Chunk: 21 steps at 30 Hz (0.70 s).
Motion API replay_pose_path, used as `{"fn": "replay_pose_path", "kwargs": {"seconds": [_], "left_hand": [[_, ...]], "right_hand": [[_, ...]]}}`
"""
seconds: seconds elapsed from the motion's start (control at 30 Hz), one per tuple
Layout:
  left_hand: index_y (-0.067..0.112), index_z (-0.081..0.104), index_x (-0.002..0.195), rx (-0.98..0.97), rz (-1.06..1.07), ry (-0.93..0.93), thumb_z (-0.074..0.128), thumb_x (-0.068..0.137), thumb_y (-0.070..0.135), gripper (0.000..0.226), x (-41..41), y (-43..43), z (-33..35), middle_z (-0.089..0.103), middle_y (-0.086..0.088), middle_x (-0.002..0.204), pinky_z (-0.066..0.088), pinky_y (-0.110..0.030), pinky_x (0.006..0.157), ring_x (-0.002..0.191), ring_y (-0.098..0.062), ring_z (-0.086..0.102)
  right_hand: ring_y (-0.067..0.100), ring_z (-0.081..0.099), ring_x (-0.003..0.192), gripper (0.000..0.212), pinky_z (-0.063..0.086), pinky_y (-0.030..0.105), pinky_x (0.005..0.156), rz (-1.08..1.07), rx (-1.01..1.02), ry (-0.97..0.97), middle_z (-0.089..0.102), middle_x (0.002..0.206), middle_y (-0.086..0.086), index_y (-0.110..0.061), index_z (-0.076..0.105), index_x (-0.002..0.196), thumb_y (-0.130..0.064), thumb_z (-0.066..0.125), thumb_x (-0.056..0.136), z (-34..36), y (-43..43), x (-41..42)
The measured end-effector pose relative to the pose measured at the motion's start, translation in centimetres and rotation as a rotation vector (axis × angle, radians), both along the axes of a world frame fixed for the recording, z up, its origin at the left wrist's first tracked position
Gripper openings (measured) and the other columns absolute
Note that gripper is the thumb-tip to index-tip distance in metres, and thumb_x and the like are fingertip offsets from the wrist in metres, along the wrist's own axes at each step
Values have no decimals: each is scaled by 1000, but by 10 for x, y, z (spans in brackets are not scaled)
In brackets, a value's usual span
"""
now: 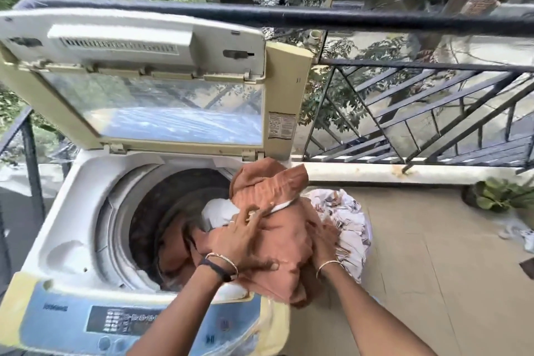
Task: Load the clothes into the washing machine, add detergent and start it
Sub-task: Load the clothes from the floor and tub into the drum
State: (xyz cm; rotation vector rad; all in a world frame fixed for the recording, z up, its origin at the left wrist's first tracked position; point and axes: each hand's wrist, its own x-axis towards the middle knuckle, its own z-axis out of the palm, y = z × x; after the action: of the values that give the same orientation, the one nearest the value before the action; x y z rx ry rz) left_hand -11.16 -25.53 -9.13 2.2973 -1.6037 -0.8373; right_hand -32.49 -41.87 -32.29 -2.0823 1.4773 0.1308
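Observation:
A top-loading washing machine (86,211) stands with its lid (161,89) raised. Its dark drum (173,199) holds some rust-brown and white cloth. A bundle of rust-brown clothes (277,211) hangs over the drum's right rim. My left hand (242,240) grips the bundle from the left, fingers spread on the cloth. My right hand (323,243) holds it from the right, partly hidden under the folds. The blue control panel (115,324) runs along the machine's near edge, below my forearms.
A heap of white printed laundry (349,225) lies on the tiled floor right of the machine. A black metal railing (404,113) edges the balcony behind. A potted plant (497,193) and scraps of cloth (520,237) sit at the far right.

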Motion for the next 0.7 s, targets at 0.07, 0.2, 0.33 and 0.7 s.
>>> {"fn": "replay_pose_path", "kwargs": {"seconds": [0.07,0.2,0.33,0.7], "left_hand": [[49,8,147,-6,14,-25,60,43,90,124,-2,2,3,27,7,143,53,-47,84,111,-30,57],[49,10,146,-31,56,53,61,46,86,118,-1,7,4,33,10,143,51,-46,90,118,-27,55],[44,17,145,-133,109,194,73,45,80,121,7,19,13,40,13,141,42,-40,106,128,-13,44],[21,27,147,-741,369,366,88,53,12,113,49,58,127,43,7,147,35,-29,113,136,-5,42]], "right_hand": [[36,40,134,43,35,54,110,82,-11,-66,47,143,13,-56,52,124,-41,42,85,8,-2,-2],[31,54,124,47,45,43,105,-343,189,-448,59,131,9,-25,60,124,-14,48,81,102,14,7],[18,63,110,64,48,38,101,-501,133,-909,72,113,-3,-21,70,112,10,38,67,196,20,22],[39,61,102,28,47,62,88,43,-47,-1267,67,105,14,-18,70,93,-9,50,76,379,102,164]]}}
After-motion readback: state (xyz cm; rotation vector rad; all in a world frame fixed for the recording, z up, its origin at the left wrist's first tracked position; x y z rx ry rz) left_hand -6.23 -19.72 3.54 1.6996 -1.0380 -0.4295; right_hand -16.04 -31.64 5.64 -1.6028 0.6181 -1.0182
